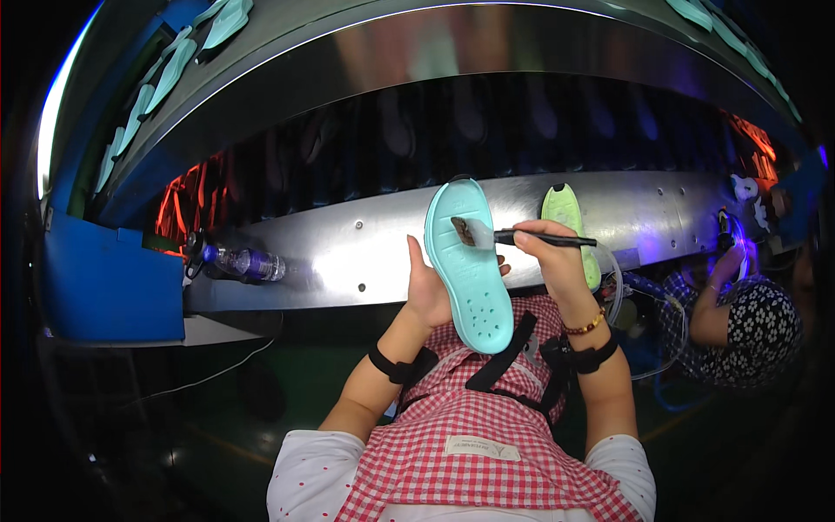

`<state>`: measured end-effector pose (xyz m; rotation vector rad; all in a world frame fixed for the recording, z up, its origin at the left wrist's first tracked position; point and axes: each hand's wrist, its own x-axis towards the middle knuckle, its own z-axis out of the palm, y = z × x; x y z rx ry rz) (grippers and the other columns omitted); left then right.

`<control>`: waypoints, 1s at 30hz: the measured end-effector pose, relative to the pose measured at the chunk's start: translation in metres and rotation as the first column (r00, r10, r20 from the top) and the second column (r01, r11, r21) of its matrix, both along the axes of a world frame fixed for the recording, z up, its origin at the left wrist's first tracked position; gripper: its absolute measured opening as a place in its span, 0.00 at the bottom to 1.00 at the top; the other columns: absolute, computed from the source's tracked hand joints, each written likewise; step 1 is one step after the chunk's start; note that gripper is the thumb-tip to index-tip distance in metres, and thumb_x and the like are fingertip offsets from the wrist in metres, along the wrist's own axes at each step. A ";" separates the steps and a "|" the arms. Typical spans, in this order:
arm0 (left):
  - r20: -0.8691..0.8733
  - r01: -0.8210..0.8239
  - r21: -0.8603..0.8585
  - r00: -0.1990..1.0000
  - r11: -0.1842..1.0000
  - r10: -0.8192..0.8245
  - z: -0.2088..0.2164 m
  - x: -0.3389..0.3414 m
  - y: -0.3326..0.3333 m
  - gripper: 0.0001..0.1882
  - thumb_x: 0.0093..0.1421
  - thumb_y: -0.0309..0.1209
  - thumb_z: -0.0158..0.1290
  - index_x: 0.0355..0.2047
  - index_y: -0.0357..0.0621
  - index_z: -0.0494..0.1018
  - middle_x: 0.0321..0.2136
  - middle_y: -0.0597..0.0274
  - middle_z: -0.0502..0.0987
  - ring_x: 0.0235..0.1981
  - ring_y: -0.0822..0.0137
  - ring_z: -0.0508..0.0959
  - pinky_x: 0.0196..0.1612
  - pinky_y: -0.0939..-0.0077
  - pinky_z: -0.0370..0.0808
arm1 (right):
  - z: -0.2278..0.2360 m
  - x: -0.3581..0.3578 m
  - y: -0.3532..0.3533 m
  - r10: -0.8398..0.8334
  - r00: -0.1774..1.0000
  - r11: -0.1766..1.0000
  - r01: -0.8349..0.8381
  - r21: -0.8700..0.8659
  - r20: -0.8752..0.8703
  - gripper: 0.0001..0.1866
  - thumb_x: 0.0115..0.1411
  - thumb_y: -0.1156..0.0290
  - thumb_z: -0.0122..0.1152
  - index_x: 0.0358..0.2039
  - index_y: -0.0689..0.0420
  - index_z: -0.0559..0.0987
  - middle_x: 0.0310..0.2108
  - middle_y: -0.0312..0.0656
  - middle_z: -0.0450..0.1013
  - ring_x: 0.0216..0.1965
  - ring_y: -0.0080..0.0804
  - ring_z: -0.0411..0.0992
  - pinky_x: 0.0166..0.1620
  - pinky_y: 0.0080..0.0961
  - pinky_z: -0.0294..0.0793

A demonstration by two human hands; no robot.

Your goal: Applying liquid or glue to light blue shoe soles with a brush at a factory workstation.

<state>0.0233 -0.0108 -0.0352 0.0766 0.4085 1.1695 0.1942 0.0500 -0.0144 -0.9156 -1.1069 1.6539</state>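
Observation:
A turquoise shoe sole (470,287), with holes in its near end, is held up in front of me over the edge of the metal bench. My left hand (430,289) supports it from beneath, thumb along its left side and fingertips showing past its right edge. In my right hand (557,261) is a brush (544,237) with a black handle. Its pale, dark-tipped bristles lie over the upper part of the sole; whether they touch it I cannot tell. Behind my right hand, a light green sole (564,210) lies on the bench.
The metal bench (326,252) runs across, below a conveyor (296,78) carrying turquoise soles (171,74). A plastic bottle (248,264) lies at the bench's left end. A clear hose (617,283) hangs beside my right wrist. A co-worker (755,335) sits at the right.

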 end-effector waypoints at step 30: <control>-0.002 -0.139 0.189 0.990 0.972 0.141 0.011 -0.008 0.011 0.41 0.55 0.64 0.21 0.53 0.45 0.60 0.42 0.50 0.71 0.40 0.53 0.74 0.44 0.58 0.72 | 0.069 -0.004 -0.022 0.405 0.845 0.798 -0.513 0.317 0.349 0.10 0.47 0.76 0.63 0.33 0.60 0.79 0.29 0.41 0.75 0.31 0.22 0.72 0.35 0.17 0.70</control>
